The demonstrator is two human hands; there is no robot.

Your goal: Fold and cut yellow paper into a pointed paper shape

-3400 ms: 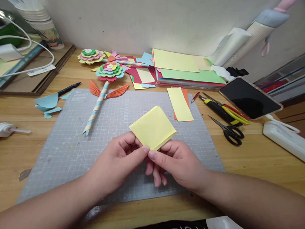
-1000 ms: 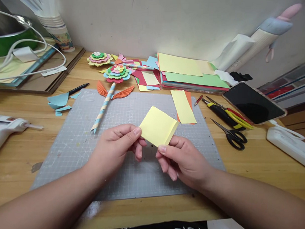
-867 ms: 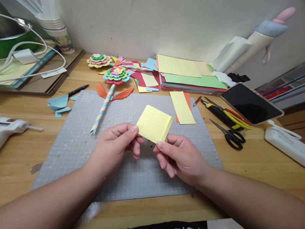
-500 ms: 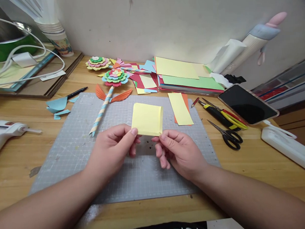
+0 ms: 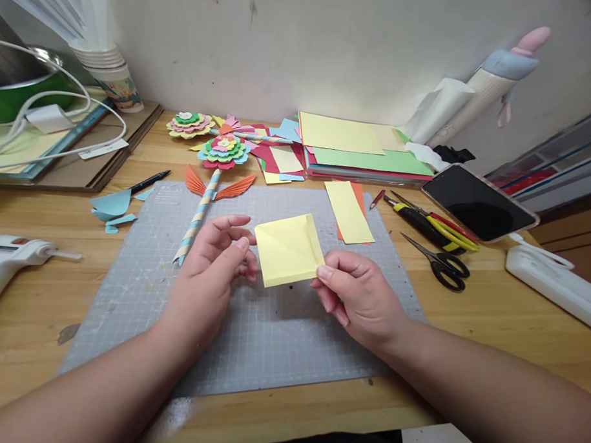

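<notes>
Over grey mat (image 5: 261, 352), right hand (image 5: 361, 293) pinches yellow paper (image 5: 284, 251) at corner; left hand (image 5: 210, 266) curls loosely beside. Paper seems light, easily creased; better hold by folded edge (image 5: 288, 278).

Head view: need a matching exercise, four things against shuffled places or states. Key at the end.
Column 1
1. Folded yellow paper
2. Left hand
3. Scissors
4. Glue gun

Column 2
A. On the wooden table, to the right of the grey mat
B. Cut off by the picture's left edge
C. Pinched near one corner by the right hand
D. Fingers loosely curled, thumb apart from index finger

Pairs: 1-C, 2-D, 3-A, 4-B
</notes>
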